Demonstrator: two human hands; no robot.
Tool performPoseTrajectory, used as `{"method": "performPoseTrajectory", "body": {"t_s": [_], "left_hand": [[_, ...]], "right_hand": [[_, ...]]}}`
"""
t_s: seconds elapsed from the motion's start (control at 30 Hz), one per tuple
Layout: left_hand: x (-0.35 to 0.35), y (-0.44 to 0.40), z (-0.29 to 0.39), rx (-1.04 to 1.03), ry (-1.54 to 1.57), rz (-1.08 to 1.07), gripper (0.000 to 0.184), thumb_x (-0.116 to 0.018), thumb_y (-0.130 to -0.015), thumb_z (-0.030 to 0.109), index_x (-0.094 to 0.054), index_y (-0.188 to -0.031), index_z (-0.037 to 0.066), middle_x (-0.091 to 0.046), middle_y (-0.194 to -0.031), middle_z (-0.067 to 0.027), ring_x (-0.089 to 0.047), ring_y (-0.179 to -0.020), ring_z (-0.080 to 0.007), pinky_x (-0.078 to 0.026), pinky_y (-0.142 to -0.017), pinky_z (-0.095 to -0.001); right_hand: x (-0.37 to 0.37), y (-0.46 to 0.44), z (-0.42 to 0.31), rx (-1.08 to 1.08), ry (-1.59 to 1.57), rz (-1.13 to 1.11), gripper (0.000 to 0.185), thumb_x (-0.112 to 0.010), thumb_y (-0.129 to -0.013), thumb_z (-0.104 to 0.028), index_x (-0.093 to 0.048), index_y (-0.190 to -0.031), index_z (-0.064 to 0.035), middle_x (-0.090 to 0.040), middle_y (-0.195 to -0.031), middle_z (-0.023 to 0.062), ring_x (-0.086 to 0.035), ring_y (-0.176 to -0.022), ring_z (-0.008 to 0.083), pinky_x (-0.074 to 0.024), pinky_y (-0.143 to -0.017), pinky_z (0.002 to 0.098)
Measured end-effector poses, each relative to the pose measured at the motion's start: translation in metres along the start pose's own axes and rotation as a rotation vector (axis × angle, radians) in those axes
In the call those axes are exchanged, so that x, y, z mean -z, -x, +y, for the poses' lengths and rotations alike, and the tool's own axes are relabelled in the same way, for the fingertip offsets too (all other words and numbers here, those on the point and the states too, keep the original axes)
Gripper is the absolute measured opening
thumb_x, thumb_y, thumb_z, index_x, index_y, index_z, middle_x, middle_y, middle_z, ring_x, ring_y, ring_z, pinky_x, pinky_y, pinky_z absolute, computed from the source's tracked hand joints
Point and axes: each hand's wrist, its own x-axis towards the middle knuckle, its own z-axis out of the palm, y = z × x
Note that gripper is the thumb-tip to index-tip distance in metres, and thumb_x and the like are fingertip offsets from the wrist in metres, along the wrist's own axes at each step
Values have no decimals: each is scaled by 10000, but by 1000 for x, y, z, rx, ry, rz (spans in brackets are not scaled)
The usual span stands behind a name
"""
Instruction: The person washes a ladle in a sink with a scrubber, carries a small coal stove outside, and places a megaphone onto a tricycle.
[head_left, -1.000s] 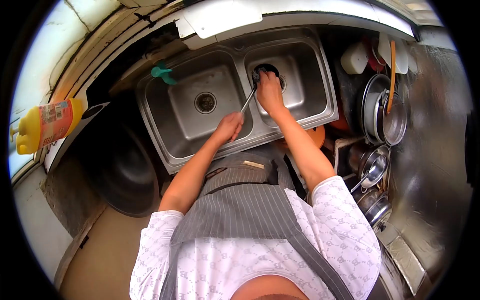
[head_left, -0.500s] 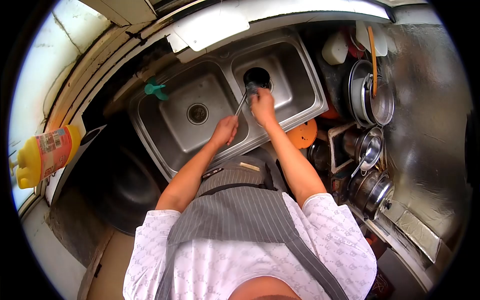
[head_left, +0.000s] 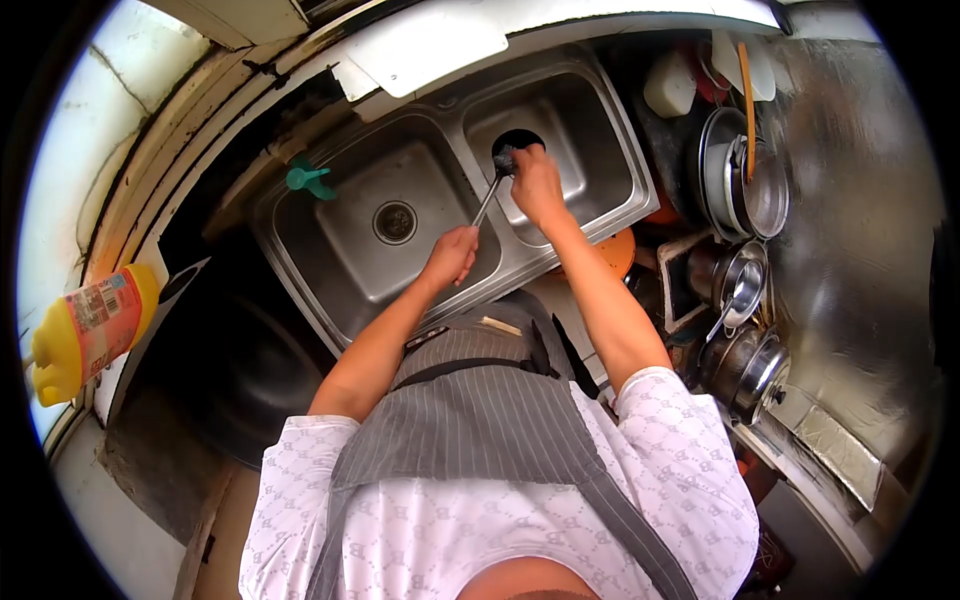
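Observation:
My left hand (head_left: 453, 256) is closed round the metal handle of a ladle (head_left: 486, 203), low over the divider of the double sink (head_left: 462, 150). The ladle's round, dark head (head_left: 519, 139) lies over the right basin. Against the head, my right hand (head_left: 538, 185) has its fingers closed on a small grey scrubber (head_left: 506, 160), which looks like steel wool. The fingers partly cover the scrubber and the lower side of the head.
A green plastic thing (head_left: 309, 179) sits on the left basin's rim. Pots (head_left: 745, 375) and stacked bowls (head_left: 740, 190) stand on the right. A yellow bottle (head_left: 95, 325) is at far left, and a large dark wok-like pan (head_left: 250, 370) lies below the sink's left side.
My right hand has shifted slightly right and up, with the forearm swinging right. The ladle's head has tipped a little farther away; the left hand keeps its hold on the handle.

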Motion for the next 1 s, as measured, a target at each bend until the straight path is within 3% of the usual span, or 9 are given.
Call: {"method": "performPoseTrajectory", "body": {"t_s": [0.17, 0.27, 0.4, 0.47, 0.5, 0.73, 0.8, 0.87, 1.0], "left_hand": [[-2, -2, 2, -18, -12, 19, 365, -415, -992, 366, -481, -805, 59, -429, -529, -22, -370, -334, -114, -294, -292, -285], [-3, 3, 9, -41, -86, 16, 370, -417, -989, 368, -482, -806, 52, -434, -528, -26, -378, -331, -118, -298, -295, -285], [-4, 1, -1, -11, -92, 1, 374, -416, -989, 365, -479, -804, 46, -445, -526, -30, -394, -333, -121, -303, -297, -287], [-3, -3, 6, -30, -94, 19, 374, -417, -989, 364, -478, -803, 45, -447, -525, -32, -398, -333, -123, -303, -298, -287], [-5, -1, 7, -44, -121, 33, 373, -418, -988, 364, -478, -805, 45, -446, -525, -33, -397, -332, -124, -303, -298, -289], [-5, 1, 3, -49, -130, 32, 374, -425, -985, 360, -480, -788, 46, -451, -517, -40, -407, -334, -132, -305, -301, -298], [-6, 0, 5, -53, -140, 36, 375, -412, -994, 360, -475, -791, 50, -447, -528, -37, -392, -328, -128, -302, -296, -294], [-5, -2, 5, -46, -141, 54, 377, -399, -1003, 360, -470, -793, 54, -444, -539, -34, -376, -322, -124, -298, -291, -291], [-8, 7, 8, -49, -199, 88, 370, -425, -987, 356, -484, -782, 54, -455, -525, -37, -404, -335, -125, -315, -305, -294]], "right_hand": [[-22, 14, -19, 243, 166, -102, 99, -544, -730, -14, -608, -804, -28, -567, -965, 153, -494, -872, 402, -456, -776, 425], [-5, 20, -25, 126, 108, -217, 161, -544, -713, 29, -624, -845, -16, -577, -977, 158, -511, -884, 401, -455, -788, 425], [4, 39, -14, 172, -79, -230, 246, -535, -694, 80, -634, -900, -11, -590, -1011, 166, -530, -901, 395, -457, -799, 426], [1, 19, 9, 38, -179, 149, 301, -479, -707, 98, -638, -934, -19, -613, -977, 182, -545, -896, 389, -451, -792, 418], [3, 12, 11, 42, -143, 195, 286, -492, -707, 87, -629, -940, -9, -612, -1005, 170, -541, -888, 381, -448, -799, 416], [-10, 35, -18, 205, 52, -99, 221, -541, -693, 60, -609, -889, -16, -607, -998, 134, -531, -866, 357, -438, -780, 404], [-2, 39, -13, 169, -32, -42, 242, -541, -711, 50, -620, -931, -13, -610, -1023, 130, -535, -886, 354, -448, -809, 401], [3, 36, -3, 203, -8, 161, 271, -550, -737, 34, -631, -990, -20, -611, -1063, 121, -543, -922, 351, -462, -839, 393], [-4, 12, 21, 199, 164, 158, 307, -535, -736, 74, -643, -1009, -14, -629, -1073, 120, -566, -907, 335, -484, -819, 386]]}}
